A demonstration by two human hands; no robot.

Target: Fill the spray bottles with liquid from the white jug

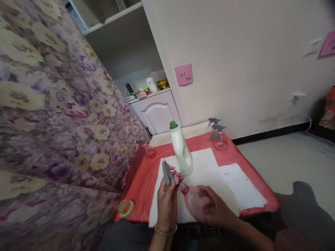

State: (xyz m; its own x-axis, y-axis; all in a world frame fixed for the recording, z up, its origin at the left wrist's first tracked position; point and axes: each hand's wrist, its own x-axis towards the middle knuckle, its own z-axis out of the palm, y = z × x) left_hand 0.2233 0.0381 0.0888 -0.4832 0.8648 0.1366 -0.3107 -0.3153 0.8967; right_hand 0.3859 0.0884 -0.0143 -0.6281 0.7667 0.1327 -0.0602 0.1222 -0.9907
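My left hand is closed around a grey and pink spray trigger head. In my right hand is a clear pinkish spray bottle, tilted so that its neck points at the trigger head. The neck and the head are close together, and a thin tube seems to run between them; whether they touch I cannot tell. Just beyond my hands stands a large pale green jug with a handle and a green top, on white paper.
Spray bottles stand at the table's back right, and another spray bottle at the left edge. A round green-rimmed lid lies front left on the red cover. A floral curtain hangs close on the left.
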